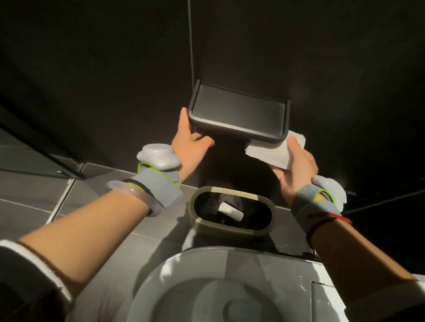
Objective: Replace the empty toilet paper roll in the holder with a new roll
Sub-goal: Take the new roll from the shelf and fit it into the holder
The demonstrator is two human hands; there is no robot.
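A dark wall-mounted toilet paper holder with a flat shelf top hangs on the black wall. My left hand rests against its lower left corner, thumb up along the side and fingers curled underneath. My right hand grips a white toilet paper roll just below the holder's right end; part of the roll is hidden under the shelf. An empty cardboard tube lies inside the bin below.
A beige oval waste bin with a dark liner stands on the grey tiled floor under the holder. The white toilet bowl fills the lower middle. A glass panel is at the left.
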